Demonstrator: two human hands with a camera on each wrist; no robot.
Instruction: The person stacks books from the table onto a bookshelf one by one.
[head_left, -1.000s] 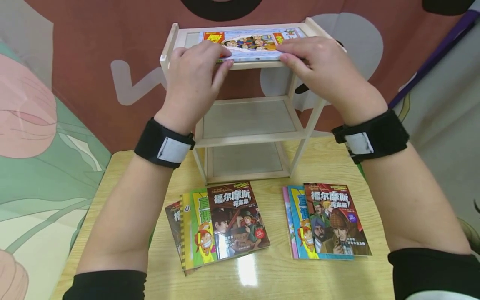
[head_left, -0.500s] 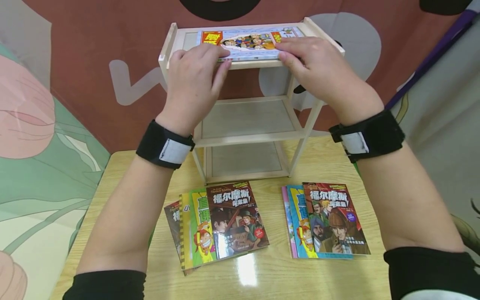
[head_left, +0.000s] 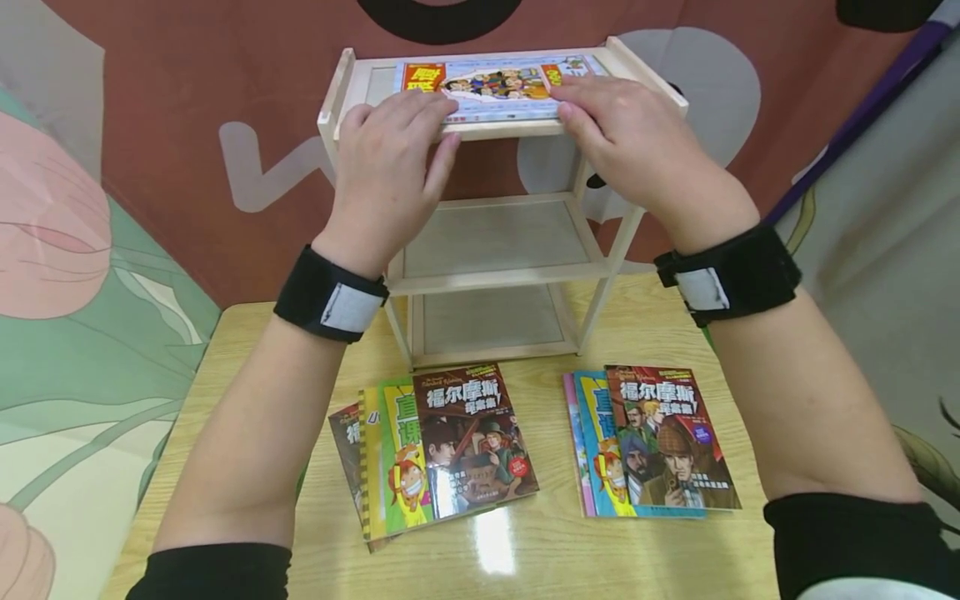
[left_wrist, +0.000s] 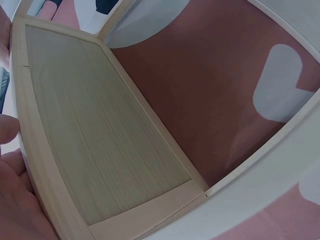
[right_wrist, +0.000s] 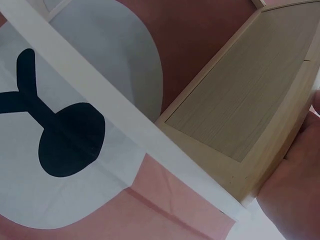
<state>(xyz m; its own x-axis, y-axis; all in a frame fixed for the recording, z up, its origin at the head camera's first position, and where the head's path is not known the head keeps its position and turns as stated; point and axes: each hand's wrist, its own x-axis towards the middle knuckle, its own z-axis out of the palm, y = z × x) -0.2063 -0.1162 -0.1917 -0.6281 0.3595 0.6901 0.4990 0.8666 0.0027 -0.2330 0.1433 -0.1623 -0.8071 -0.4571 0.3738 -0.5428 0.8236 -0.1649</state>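
Observation:
A comic book (head_left: pixel 498 83) with a pale blue border and cartoon figures lies flat on the top shelf of a small pale wooden rack (head_left: pixel 517 271). My left hand (head_left: pixel 390 162) rests its fingers on the book's front left part, the thumb lower and apart at the rack's front edge. On the front right part lie the fingers of my right hand (head_left: pixel 645 137), with its thumb by the book's front edge. Both wrist views look up at the underside of a shelf (left_wrist: pixel 100 125); only part of the left hand (left_wrist: pixel 20 200) and right hand (right_wrist: pixel 292 185) shows there.
The rack stands on a wooden table (head_left: pixel 547 550). In front of it lie two fanned groups of books, one topped by a dark detective book (head_left: pixel 476 442) at left, the other by a similar book (head_left: pixel 675 442) at right. A patterned curtain (head_left: pixel 225 50) hangs behind.
My left thumb has dropped slightly away from the book's front edge, showing more of the cover there. My right forearm has shifted a little left. The books on the table stay put.

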